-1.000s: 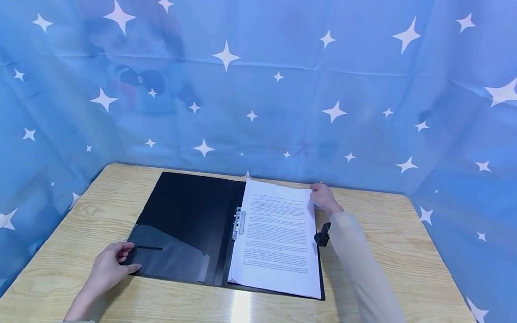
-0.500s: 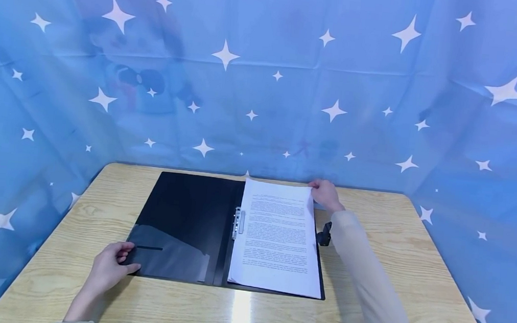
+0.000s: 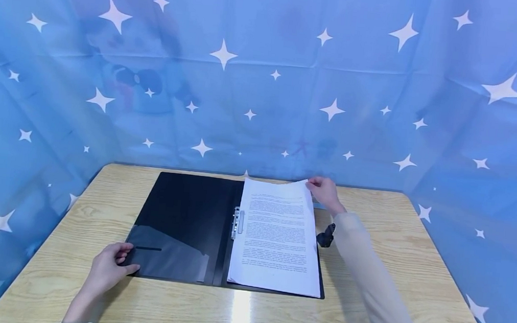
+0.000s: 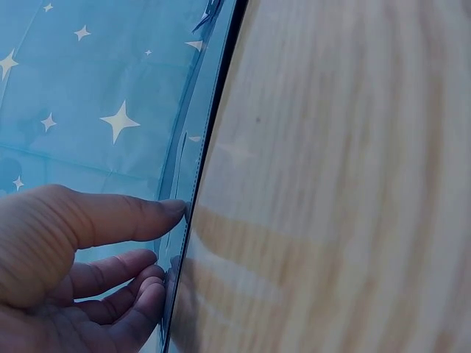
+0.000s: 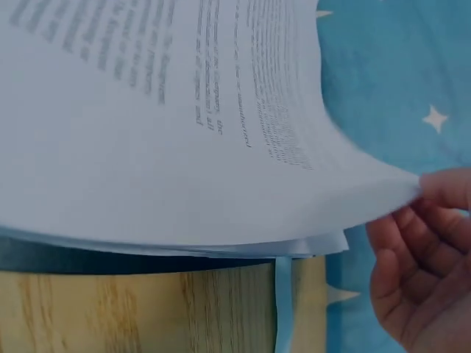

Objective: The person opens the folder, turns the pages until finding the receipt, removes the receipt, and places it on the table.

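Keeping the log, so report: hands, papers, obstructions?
Right hand pinching top sheet by raised far-right corner. Left hand touching black folder, left edge. No obstruction seen.

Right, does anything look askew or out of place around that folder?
A blue strip juts past the right edge of the black folder, odd because its purpose isn't clear. The paper has a raised corner, but the right hand is pinching it.

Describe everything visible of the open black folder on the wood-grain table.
The open black folder looks like smooth plastic and lies flat on the pale wood-grain table. Its left half carries a translucent pocket along the near edge, with a short dark strip. A silvery metal clip sits beside the spine. White printed sheets cover most of its right half. The left hand holds its near left corner.
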Demonstrator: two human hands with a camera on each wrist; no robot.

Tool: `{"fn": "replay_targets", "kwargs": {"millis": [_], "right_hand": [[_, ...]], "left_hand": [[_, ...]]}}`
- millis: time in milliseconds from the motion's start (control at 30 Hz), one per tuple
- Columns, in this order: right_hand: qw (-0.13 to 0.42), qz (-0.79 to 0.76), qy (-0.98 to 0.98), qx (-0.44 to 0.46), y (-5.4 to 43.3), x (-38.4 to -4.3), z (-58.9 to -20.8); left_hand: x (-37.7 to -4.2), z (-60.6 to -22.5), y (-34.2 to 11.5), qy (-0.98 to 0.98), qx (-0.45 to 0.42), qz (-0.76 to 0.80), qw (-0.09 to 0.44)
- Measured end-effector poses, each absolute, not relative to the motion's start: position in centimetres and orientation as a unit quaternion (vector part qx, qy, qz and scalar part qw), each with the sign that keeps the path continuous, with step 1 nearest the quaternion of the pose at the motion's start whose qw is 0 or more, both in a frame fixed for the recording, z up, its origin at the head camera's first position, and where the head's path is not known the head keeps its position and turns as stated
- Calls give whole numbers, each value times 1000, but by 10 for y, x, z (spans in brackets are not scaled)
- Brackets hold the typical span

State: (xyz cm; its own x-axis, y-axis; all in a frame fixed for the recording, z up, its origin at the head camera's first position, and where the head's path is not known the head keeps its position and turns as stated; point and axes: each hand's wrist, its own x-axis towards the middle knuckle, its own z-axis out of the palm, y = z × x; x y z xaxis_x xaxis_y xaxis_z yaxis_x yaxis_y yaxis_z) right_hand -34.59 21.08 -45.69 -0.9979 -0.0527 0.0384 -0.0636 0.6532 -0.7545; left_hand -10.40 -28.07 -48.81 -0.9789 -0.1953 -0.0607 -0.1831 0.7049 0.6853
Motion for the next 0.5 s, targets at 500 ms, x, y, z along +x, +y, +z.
{"fn": "replay_targets", "kwargs": {"millis": [500], "right_hand": [[-47, 490, -870, 25, 212, -326, -448]], "left_hand": [[-104, -487, -279, -924, 103, -368, 10]]}}
